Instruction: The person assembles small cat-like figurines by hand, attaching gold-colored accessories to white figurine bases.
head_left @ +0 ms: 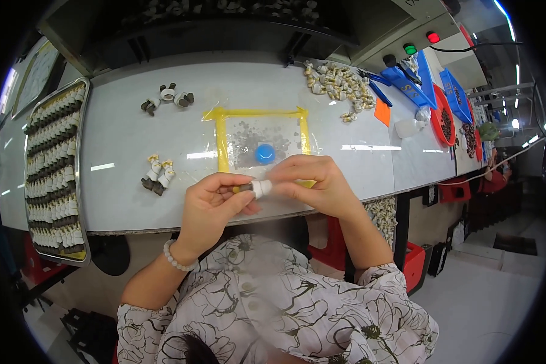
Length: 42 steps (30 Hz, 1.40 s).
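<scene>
My left hand (211,203) is closed round a small white-and-dark figurine (261,188), held sideways above the table's near edge. The thumb and fingers of my right hand (321,182) close in a pinch at its white end, and slight blur hides the exact contact. Just beyond my hands sits a round blue piece (264,153) on a clear sheet with grey smudges, framed by yellow tape (222,145). To the left lie two white figurines (158,175) with dark bases and yellowish tops. Farther back are several white-and-dark parts (167,94).
At the far left stands a metal tray (86,176) with rows of figurines. A pile of white-and-gold parts (340,84) lies at the back right, near blue-handled pliers (379,91), an orange card (382,112), blue bins (409,88) and a red basin (443,115). A dark shelf unit borders the back.
</scene>
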### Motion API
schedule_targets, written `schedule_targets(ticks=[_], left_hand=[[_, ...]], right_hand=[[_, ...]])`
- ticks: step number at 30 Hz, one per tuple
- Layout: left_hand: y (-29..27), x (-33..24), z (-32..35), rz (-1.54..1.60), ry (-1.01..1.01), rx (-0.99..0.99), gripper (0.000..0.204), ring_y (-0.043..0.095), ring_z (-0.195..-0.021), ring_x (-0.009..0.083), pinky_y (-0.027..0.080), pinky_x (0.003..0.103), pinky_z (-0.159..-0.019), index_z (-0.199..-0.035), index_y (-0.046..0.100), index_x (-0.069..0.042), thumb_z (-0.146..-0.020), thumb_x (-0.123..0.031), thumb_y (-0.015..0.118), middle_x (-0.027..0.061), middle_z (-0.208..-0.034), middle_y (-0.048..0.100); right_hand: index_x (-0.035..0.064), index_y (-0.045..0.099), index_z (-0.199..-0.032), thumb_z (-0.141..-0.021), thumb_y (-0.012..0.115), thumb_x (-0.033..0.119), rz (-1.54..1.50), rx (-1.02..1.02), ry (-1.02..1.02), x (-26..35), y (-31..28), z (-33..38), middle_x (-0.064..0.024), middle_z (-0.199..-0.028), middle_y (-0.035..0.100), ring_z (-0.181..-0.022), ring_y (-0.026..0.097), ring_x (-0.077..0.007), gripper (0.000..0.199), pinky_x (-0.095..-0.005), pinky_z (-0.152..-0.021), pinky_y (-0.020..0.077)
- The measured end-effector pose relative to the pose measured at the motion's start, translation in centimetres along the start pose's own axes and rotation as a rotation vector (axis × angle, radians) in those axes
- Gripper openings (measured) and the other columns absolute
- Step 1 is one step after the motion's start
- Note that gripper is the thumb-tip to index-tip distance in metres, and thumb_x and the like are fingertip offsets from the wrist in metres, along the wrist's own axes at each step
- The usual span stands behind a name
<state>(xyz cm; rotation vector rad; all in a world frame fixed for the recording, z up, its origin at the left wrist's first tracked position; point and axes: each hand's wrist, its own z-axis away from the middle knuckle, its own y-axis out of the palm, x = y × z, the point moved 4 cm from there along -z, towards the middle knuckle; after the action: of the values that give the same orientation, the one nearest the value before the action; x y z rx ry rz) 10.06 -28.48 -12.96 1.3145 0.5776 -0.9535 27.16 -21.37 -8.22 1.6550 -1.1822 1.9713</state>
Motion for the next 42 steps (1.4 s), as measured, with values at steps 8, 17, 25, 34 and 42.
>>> schedule_targets(ticks=[8,17,25,34,42], left_hand=[[-8.5,-8.6,4.4,-1.061,0.703,-0.647,0.02,0.059,-0.079,0.0156,0.047,0.026,-0.072,-0.097,0.062,0.002,-0.078,0.005,0.065,0.0083,-0.09,0.064],[-9.3,-8.0,4.7,-1.269,0.652,-0.547,0.02,0.059,-0.08,0.0257,0.047,0.033,-0.072,-0.092,0.063,0.0,-0.073,0.003,0.067,0.0108,-0.084,0.064],[-7.5,-7.7,5.3,-1.346,0.689,-0.52,0.035,0.054,-0.089,0.0304,0.044,0.038,-0.078,-0.098,0.059,-0.002,-0.068,-0.011,0.074,0.0123,-0.093,0.061],[-6.4,-6.1,3.8,-1.552,0.672,-0.569,0.043,0.05,-0.094,0.0314,0.04,0.041,-0.082,-0.098,0.053,-0.006,-0.062,-0.014,0.075,0.0119,-0.097,0.054],[-7.3,-6.7,3.9,-1.459,0.645,-0.586,0.041,0.049,-0.093,0.0326,0.043,0.038,-0.082,-0.097,0.053,-0.003,-0.062,-0.011,0.072,0.0134,-0.094,0.054]], right_hand=[[-0.0044,0.066,-0.09,-0.081,0.061,0.0,0.352,-0.44,0.025,-3.1,-6.1,3.7,-0.011,-0.084,0.066,-0.074,0.061,-0.0166,0.011,-0.0252,-0.068,0.0464],[-0.0053,0.065,-0.091,-0.084,0.06,0.0,0.321,-0.579,0.06,-5.3,-5.0,4.9,-0.0094,-0.083,0.064,-0.077,0.058,-0.0148,0.01,-0.0245,-0.07,0.0449],[-0.0067,0.063,-0.096,-0.088,0.057,0.002,0.283,-0.576,0.059,-6.3,-4.6,5.4,-0.0085,-0.086,0.062,-0.078,0.057,-0.0134,0.013,-0.0228,-0.072,0.0442],[-0.0063,0.062,-0.098,-0.09,0.055,0.003,0.281,-0.542,0.057,-6.9,-5.1,5.7,-0.0062,-0.086,0.06,-0.079,0.054,-0.011,0.014,-0.0213,-0.073,0.0429],[-0.0068,0.061,-0.097,-0.091,0.054,0.004,0.271,-0.522,0.024,-7.2,-5.2,5.7,-0.0066,-0.089,0.059,-0.079,0.055,-0.0115,0.015,-0.022,-0.073,0.0437]])
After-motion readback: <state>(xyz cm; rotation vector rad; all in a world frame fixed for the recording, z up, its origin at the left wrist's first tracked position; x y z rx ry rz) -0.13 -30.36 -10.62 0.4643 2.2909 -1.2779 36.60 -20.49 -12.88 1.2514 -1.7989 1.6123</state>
